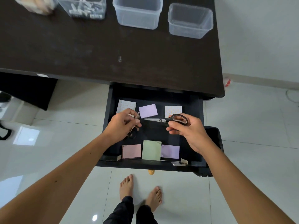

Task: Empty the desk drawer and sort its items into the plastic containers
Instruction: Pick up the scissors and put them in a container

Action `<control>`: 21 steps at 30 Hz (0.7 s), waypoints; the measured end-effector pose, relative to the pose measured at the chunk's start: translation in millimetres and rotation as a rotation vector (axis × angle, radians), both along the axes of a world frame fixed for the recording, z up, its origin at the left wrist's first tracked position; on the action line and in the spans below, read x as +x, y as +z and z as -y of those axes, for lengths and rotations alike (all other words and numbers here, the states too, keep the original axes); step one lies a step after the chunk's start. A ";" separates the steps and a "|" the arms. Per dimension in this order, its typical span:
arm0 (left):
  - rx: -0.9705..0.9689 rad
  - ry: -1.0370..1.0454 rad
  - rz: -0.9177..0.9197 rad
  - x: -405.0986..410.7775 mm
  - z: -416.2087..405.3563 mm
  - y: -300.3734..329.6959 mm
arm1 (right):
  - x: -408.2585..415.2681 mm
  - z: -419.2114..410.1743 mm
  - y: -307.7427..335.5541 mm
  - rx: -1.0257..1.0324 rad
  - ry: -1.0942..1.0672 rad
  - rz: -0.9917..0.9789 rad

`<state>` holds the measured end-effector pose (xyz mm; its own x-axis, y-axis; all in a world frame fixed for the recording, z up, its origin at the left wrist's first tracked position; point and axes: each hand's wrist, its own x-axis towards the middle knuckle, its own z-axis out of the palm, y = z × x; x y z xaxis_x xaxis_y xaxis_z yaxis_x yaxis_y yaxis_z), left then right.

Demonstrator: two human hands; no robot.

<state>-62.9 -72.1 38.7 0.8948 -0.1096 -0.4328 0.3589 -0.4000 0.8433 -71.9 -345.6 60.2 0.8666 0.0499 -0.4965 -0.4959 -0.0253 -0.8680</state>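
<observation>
Over drawer (111,110) | left grip (123,125) pinching small scissors (133,132) | right grip (186,130) holding black scissors (168,120)

At the top edge, a blurred tan object (36,4) on the dark counter (97,50) is cut off and unidentifiable. The left hand (123,125) covers most of a small pair of scissors (135,125). The clear container's grey contents (85,8) are indistinct.
</observation>
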 end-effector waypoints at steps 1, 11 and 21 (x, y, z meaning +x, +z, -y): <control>-0.048 0.043 -0.011 0.7 1.2 6.2 | 3.6 0.3 4.1 0.002 -0.010 0.018; -0.370 0.296 0.001 33.9 -11.2 72.5 | 58.4 -24.2 58.4 0.232 -0.060 0.073; -0.390 0.341 0.045 113.1 -64.1 121.8 | 148.1 -78.0 111.0 0.284 -0.144 0.152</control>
<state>50.2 -8.0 160.5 0.9245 0.0455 -0.3785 0.3743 0.0805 0.9238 76.2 -267.6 171.2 0.9378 0.0396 -0.3450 -0.3414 0.2881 -0.8947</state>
